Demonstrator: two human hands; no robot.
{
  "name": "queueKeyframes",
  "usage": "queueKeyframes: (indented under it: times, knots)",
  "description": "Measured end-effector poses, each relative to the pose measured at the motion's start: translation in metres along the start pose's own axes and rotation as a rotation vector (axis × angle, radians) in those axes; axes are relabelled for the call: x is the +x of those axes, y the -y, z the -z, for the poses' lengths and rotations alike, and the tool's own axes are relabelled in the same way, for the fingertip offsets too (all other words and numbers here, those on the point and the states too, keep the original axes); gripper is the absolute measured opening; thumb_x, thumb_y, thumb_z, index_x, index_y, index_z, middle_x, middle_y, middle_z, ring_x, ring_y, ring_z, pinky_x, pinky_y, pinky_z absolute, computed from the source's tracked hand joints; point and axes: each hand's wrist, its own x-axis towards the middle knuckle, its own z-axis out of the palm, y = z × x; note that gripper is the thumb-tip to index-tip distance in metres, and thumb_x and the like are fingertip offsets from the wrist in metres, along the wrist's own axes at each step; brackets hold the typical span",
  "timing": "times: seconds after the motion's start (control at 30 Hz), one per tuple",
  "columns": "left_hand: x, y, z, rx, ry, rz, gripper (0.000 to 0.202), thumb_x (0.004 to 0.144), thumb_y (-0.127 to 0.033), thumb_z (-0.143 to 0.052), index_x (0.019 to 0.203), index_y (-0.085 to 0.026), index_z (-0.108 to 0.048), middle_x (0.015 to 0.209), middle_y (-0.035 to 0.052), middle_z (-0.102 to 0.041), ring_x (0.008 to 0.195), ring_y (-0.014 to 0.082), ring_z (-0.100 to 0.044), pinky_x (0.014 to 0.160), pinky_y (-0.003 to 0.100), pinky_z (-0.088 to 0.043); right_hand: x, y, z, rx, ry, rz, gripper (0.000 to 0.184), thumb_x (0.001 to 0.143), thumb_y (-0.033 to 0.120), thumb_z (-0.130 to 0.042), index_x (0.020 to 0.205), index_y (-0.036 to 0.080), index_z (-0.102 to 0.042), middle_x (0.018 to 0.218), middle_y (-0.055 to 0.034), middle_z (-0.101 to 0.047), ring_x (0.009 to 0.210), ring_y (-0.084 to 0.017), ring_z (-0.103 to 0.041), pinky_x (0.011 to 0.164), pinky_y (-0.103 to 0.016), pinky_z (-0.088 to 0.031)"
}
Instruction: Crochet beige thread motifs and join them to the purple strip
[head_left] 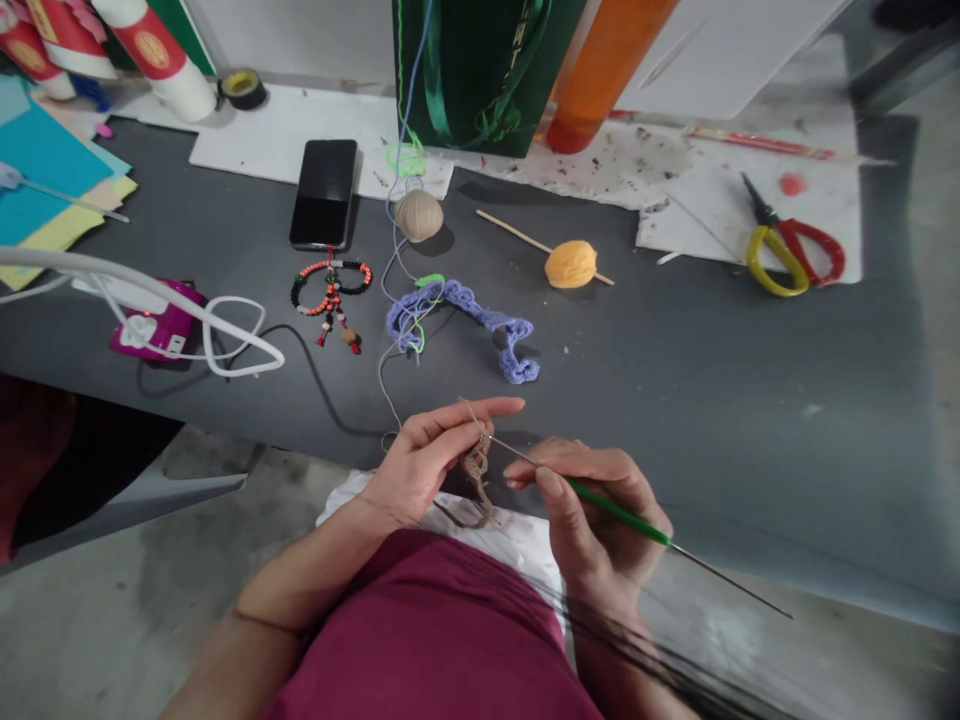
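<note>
My left hand pinches a small strip of beige crochet work, its index finger stretched out with yarn running over it. The strip's lower end curls and dangles below the fingers. In my right hand is a crochet hook with a green handle and thin metal ends. Its tip meets the beige work at the left fingertips. A thin beige strand leads from the left hand up toward a beige yarn ball on the table. Beyond my hands lies a wavy blue-purple crocheted strip with green yarn bits.
On the grey table lie a phone, a beaded bracelet, yellow yarn on a stick and scissors. White cables and a purple box are at left. A dark green bag and an orange cylinder stand behind.
</note>
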Motion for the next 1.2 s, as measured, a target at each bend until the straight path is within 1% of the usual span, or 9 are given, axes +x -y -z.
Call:
queueKeyframes:
  times: [0.13,0.3,0.4,0.5,0.67,0.83,0.93,1.03,1.2]
  knots:
    - [-0.001,-0.001,-0.001,0.026,-0.002,-0.003,0.031,0.080,-0.036,-0.082,0.105,-0.019,-0.087,0.071,-0.0007,-0.052,0.066,0.0104,-0.040,0.062,0.028,-0.030,0.000,0.000,0.000,-0.048,-0.008,-0.006,0.010,0.098,0.016,-0.070,0.099,0.026,-0.073,0.080,-0.0013,-0.082,0.068,-0.017,-0.075,0.063,-0.030,-0.060]
    - [-0.002,0.000,-0.001,0.059,-0.002,0.010,0.034,0.083,-0.039,-0.078,0.110,-0.020,-0.087,0.067,-0.0011,-0.049,0.064,0.0115,-0.039,0.061,0.028,-0.029,0.000,-0.001,0.001,-0.038,0.018,-0.003,0.017,0.096,0.010,-0.069,0.102,0.026,-0.073,0.082,-0.0010,-0.082,0.072,-0.017,-0.075,0.065,-0.029,-0.061]
    - [-0.002,0.001,0.001,0.086,0.015,0.015,0.033,0.086,-0.039,-0.074,0.111,-0.021,-0.086,0.065,-0.0016,-0.048,0.064,0.0119,-0.038,0.062,0.028,-0.031,0.000,0.001,0.001,-0.049,0.036,0.007,0.017,0.097,0.010,-0.068,0.101,0.026,-0.073,0.080,-0.0016,-0.080,0.072,-0.018,-0.076,0.064,-0.031,-0.060]
    - [-0.001,0.003,0.005,0.128,0.023,-0.003,0.031,0.088,-0.038,-0.073,0.110,-0.021,-0.087,0.065,-0.0019,-0.046,0.064,0.0125,-0.037,0.062,0.028,-0.032,0.001,0.004,0.002,-0.064,0.056,-0.013,0.016,0.097,0.011,-0.068,0.101,0.025,-0.073,0.079,-0.0023,-0.080,0.072,-0.018,-0.075,0.064,-0.032,-0.061]
    - [0.001,0.008,0.015,0.199,0.074,-0.026,0.032,0.094,-0.043,-0.072,0.115,-0.023,-0.085,0.064,-0.0030,-0.043,0.062,0.0118,-0.034,0.058,0.028,-0.026,0.003,0.004,0.001,-0.045,0.046,-0.081,0.012,0.096,0.013,-0.070,0.096,0.024,-0.073,0.079,-0.0017,-0.080,0.069,-0.017,-0.075,0.061,-0.030,-0.061]
    - [0.003,0.010,0.013,0.190,0.107,-0.102,0.037,0.097,-0.047,-0.070,0.123,-0.023,-0.081,0.069,-0.0028,-0.047,0.062,0.0105,-0.035,0.058,0.027,-0.029,0.004,-0.001,0.000,0.024,0.001,-0.121,0.008,0.096,0.016,-0.072,0.092,0.023,-0.072,0.076,-0.0007,-0.080,0.064,-0.016,-0.074,0.058,-0.029,-0.061]
    - [0.002,0.011,0.008,0.228,0.077,-0.180,0.045,0.098,-0.051,-0.068,0.130,-0.021,-0.076,0.073,-0.0030,-0.047,0.059,0.0101,-0.033,0.054,0.027,-0.029,0.005,0.000,-0.002,0.008,-0.024,-0.107,0.007,0.094,0.017,-0.074,0.090,0.023,-0.073,0.075,-0.0017,-0.080,0.063,-0.017,-0.075,0.058,-0.031,-0.061]
    - [0.000,0.012,0.003,0.322,0.030,-0.267,0.050,0.101,-0.055,-0.062,0.134,-0.019,-0.072,0.072,-0.0034,-0.045,0.058,0.0111,-0.032,0.052,0.027,-0.029,0.004,0.001,-0.004,0.000,-0.032,-0.088,0.009,0.093,0.014,-0.073,0.091,0.023,-0.074,0.076,-0.0020,-0.080,0.064,-0.017,-0.075,0.058,-0.031,-0.061]
    - [-0.004,0.019,-0.002,0.390,-0.025,-0.374,0.049,0.105,-0.054,-0.055,0.138,-0.021,-0.067,0.074,-0.0025,-0.049,0.059,0.0125,-0.034,0.054,0.029,-0.034,0.002,-0.002,-0.006,0.010,-0.028,-0.080,0.013,0.095,0.012,-0.070,0.094,0.024,-0.073,0.078,-0.0014,-0.080,0.069,-0.016,-0.074,0.063,-0.030,-0.061]
